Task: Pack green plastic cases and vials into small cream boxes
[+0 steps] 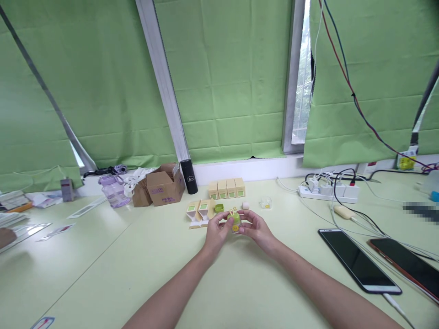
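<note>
Both my hands meet over the pale green table (103,274) and pinch a small green and yellow toy-like object (235,221) between their fingertips. My left hand (216,230) grips its left side, my right hand (256,228) its right side. Just behind lie two opened small beige boxes (199,211), a small green lid (219,208), a white cube (245,205) and a clear little cup (266,203). A row of several closed beige boxes (227,188) stands farther back.
A brown carton (165,184), black cylinder (189,176) and purple bottle (114,189) stand at the back left. A power strip (328,190) with cables and two phones (358,260) lie on the right. Papers and another person's hand (6,237) are at far left.
</note>
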{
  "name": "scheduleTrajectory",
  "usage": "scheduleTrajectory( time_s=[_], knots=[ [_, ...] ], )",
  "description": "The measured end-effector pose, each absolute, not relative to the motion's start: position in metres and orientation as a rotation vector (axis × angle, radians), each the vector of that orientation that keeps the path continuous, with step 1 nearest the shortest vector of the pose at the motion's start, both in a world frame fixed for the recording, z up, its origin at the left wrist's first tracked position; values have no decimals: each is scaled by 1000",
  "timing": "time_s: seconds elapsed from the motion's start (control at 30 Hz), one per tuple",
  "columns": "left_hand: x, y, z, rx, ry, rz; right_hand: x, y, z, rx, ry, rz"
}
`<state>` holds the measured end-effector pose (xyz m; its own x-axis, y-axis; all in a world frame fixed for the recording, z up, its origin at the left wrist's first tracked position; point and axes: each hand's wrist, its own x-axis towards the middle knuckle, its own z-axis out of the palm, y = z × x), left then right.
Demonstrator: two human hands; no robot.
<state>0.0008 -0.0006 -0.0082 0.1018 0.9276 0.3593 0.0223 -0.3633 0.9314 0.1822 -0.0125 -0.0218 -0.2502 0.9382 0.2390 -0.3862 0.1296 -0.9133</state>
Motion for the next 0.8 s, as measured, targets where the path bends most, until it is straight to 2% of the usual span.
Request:
scheduleTrajectory(
  time_s=[0.8],
  knots=[
    [4, 3, -11, 1516, 988, 1423, 183, -14, -18, -638, -1191, 1427]
  ],
)
